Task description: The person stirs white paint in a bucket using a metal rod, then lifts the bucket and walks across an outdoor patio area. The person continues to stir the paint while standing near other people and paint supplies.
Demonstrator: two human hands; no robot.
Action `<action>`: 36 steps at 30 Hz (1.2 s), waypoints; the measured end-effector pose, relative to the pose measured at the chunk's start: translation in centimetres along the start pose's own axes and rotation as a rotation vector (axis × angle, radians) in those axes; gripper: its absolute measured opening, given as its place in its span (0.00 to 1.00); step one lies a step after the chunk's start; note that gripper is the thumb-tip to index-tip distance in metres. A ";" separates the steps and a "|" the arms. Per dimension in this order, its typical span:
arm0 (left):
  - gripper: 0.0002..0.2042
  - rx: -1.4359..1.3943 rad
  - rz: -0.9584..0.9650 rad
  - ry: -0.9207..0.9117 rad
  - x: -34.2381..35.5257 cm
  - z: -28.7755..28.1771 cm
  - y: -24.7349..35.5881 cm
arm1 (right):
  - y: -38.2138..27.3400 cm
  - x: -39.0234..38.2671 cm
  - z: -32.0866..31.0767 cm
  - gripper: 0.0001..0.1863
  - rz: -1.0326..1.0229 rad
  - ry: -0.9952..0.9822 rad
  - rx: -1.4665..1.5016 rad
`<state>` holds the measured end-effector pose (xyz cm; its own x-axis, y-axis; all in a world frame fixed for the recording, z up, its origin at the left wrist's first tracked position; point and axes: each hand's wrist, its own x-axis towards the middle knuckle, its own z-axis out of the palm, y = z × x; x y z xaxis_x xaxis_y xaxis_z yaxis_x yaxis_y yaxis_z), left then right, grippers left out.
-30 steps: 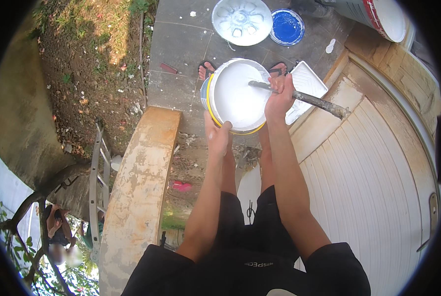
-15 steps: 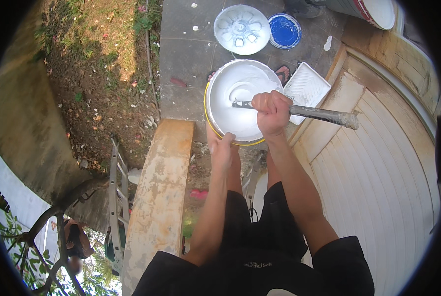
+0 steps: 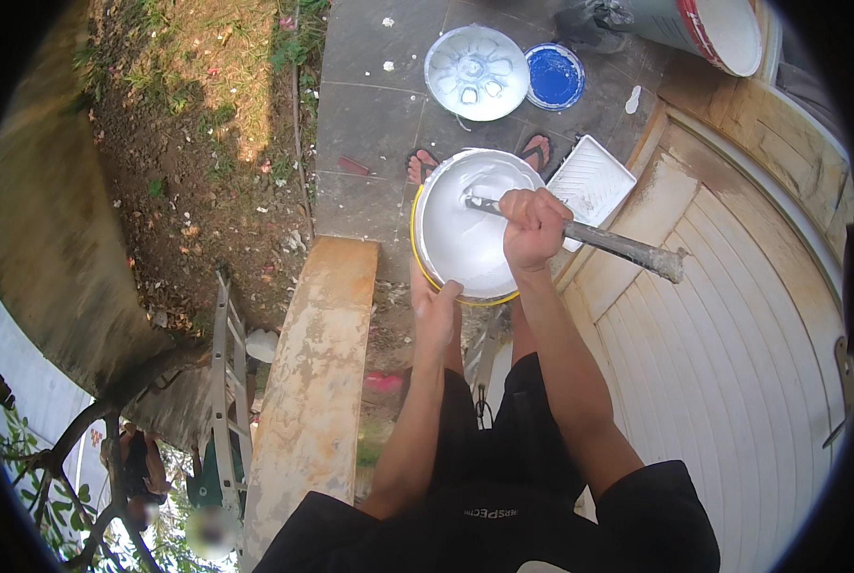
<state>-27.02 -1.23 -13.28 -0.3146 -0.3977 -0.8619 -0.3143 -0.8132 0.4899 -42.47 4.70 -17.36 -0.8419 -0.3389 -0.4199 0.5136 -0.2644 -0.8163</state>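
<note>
A bucket (image 3: 414, 244) with a yellow rim edge, filled with white paint (image 3: 467, 250), is in front of my legs. My left hand (image 3: 437, 307) is closed on its near-left rim, thumb on top. In my right hand (image 3: 534, 229), a dark, paint-smeared stick (image 3: 627, 247) is gripped above the bucket's right side. The stick's lower end reaches into the paint, where swirl marks show around it. Its other end sticks out to the right.
Beyond the bucket lie a white-smeared round basin (image 3: 476, 73), a blue lid (image 3: 555, 76) and a white paint tray (image 3: 594, 181). A slatted white door (image 3: 723, 344) stands right; a low wall (image 3: 317, 363) and ladder (image 3: 221, 363) are left. Two people (image 3: 143, 468) appear lower left.
The bucket has shifted nearer to me, showing more of both feet. My hands moved with it, and the stick's inner end has changed position in the paint. A second person has come into view lower left.
</note>
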 end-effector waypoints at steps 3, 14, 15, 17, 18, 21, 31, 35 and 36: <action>0.33 -0.060 0.024 0.030 1.0 -0.2 -0.6 | 0.4 0.4 -0.5 0.18 -0.074 0.059 -0.055; 0.35 -0.035 -0.024 0.210 5.2 1.1 -3.3 | 5.6 3.2 -2.5 0.19 -0.054 0.012 -0.024; 0.35 -0.079 -0.005 0.181 5.4 1.4 -3.6 | 6.4 3.7 -2.4 0.19 0.001 0.012 -0.022; 0.35 -0.158 -0.019 0.172 6.1 1.9 -3.9 | 7.4 4.0 -2.6 0.19 0.070 -0.111 -0.045; 0.35 -0.152 -0.037 0.202 6.4 2.1 -3.9 | 7.2 4.2 -3.2 0.19 0.042 -0.086 0.008; 0.35 -0.094 -0.068 0.254 6.9 2.2 -3.8 | 7.0 5.1 -5.3 0.18 -0.041 -0.056 -0.080; 0.25 -0.046 -0.097 0.271 10.3 3.9 -4.2 | 8.9 4.8 -9.0 0.12 0.110 -0.160 -0.516; 0.18 0.001 -0.076 0.261 11.9 3.9 -4.8 | 7.6 3.7 -11.8 0.14 -0.012 -0.132 -1.156; 0.18 0.015 -0.065 0.259 12.3 3.9 -5.0 | 7.7 3.8 -12.3 0.15 0.056 -0.069 -1.107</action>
<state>-32.84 -0.37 -25.84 -0.0547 -0.4419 -0.8954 -0.3400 -0.8349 0.4329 -43.72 12.47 -30.10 -0.7934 -0.3837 -0.4725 0.0903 0.6935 -0.7148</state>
